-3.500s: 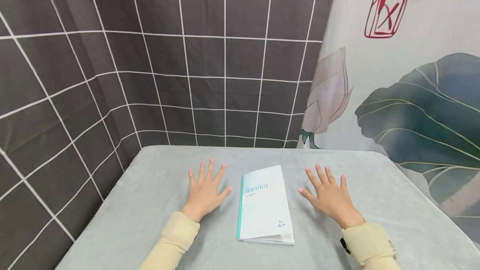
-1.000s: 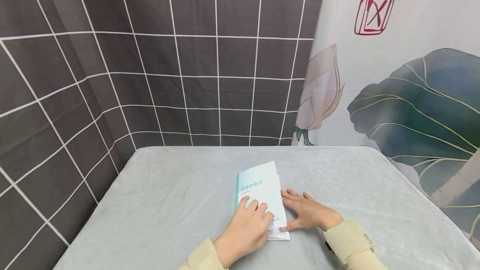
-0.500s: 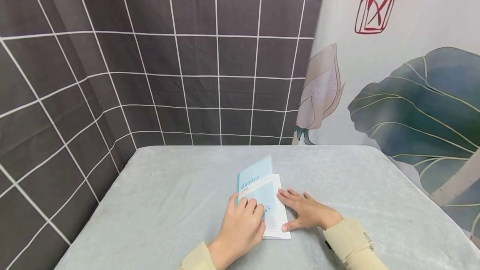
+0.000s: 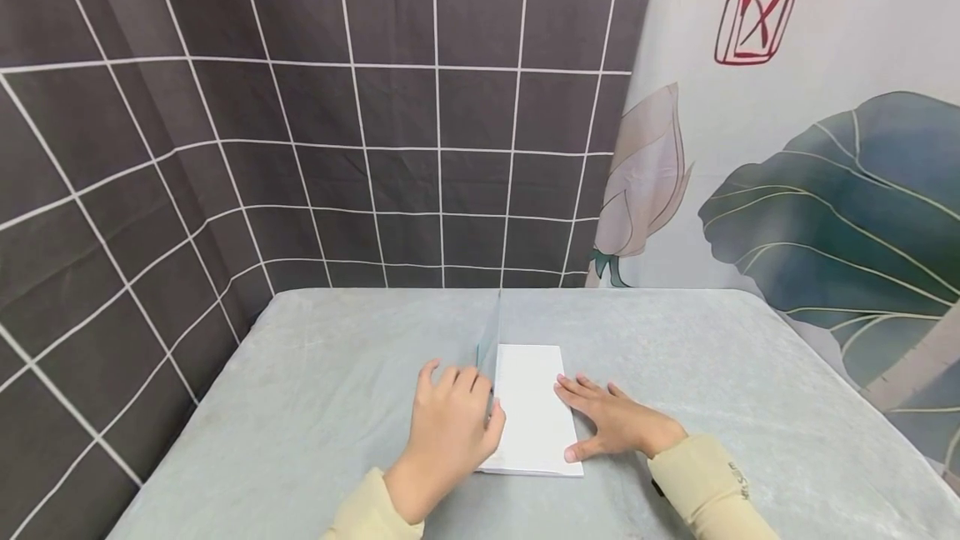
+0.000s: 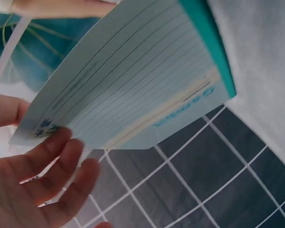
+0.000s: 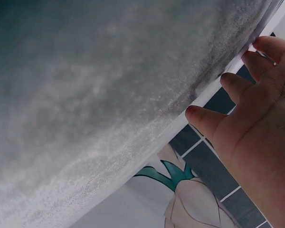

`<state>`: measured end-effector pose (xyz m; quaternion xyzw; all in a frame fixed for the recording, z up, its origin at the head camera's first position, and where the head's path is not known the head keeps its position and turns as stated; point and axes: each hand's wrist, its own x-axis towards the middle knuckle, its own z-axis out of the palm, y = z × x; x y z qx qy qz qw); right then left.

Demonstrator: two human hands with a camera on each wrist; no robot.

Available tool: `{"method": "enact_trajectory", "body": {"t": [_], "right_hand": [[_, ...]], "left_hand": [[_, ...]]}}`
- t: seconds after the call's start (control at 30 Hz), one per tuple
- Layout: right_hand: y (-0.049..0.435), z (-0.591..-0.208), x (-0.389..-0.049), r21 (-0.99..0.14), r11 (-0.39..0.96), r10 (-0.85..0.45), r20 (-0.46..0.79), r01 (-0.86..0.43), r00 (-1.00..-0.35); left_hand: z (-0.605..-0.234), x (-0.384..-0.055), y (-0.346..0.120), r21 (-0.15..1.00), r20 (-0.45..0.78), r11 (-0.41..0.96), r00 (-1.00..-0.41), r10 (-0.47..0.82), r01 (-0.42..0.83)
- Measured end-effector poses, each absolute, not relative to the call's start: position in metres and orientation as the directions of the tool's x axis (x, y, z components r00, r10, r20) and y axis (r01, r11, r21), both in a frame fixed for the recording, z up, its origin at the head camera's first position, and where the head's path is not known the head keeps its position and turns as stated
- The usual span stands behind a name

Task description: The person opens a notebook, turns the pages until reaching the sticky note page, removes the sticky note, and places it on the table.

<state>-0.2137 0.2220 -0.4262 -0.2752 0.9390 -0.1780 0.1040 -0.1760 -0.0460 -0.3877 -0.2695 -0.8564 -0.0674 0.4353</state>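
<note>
A notebook lies on the table with its white inner page (image 4: 528,407) showing. Its pale blue front cover (image 4: 491,340) stands almost upright along the left side. My left hand (image 4: 450,423) pinches the cover near its lower free corner; in the left wrist view the thumb goes behind it and the fingers lie across the outer face. That face bears the printed lettering (image 5: 183,107), ruled lines and a teal spine strip (image 5: 211,42). My right hand (image 4: 611,419) rests at the notebook's right edge, fingers stretched out, thumb on the lower right corner.
The table has a light grey cloth (image 4: 337,390) over it. Behind and to the left hangs a dark curtain (image 4: 390,115) with a white grid. A white curtain with a lotus print (image 4: 645,173) hangs at the back right.
From lying flat beside the notebook, my left hand has taken the cover and swung it up leftward, baring the page. My right hand has moved in to the notebook's right edge and stayed there.
</note>
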Motion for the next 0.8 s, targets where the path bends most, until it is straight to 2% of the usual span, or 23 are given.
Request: {"method": "enact_trajectory", "body": {"t": [0.17,0.3,0.47,0.57,0.67,0.8], "right_hand": [[0.221,-0.426,-0.214,-0.408,0.783,-0.552,-0.106,-0.47,-0.827],[0.221,-0.426,-0.215,-0.413,0.782,-0.552,-0.112,-0.466,-0.827],[0.221,-0.426,-0.216,-0.409,0.788,-0.546,-0.118,-0.461,-0.829],[0.22,-0.426,-0.216,-0.403,0.79,-0.545,-0.12,-0.461,-0.83],[0.219,-0.425,-0.216,-0.4,0.794,-0.541,-0.125,-0.457,-0.831],[0.219,-0.425,-0.216,-0.403,0.797,-0.537,-0.13,-0.45,-0.834]], "left_hand": [[-0.375,-0.175,-0.056,-0.06,0.755,0.883,-0.558,0.345,0.465],[-0.362,-0.177,-0.065,0.009,0.685,0.902,-0.66,0.309,0.432],[-0.348,-0.186,-0.083,0.192,0.456,0.892,-0.842,0.289,0.41],[-0.344,-0.192,-0.097,0.312,0.29,0.88,-0.918,0.269,0.357],[-0.343,-0.199,-0.111,0.386,0.177,0.874,-0.954,0.244,0.295],[-0.344,-0.21,-0.125,0.435,0.107,0.868,-0.97,0.217,0.241]]}}
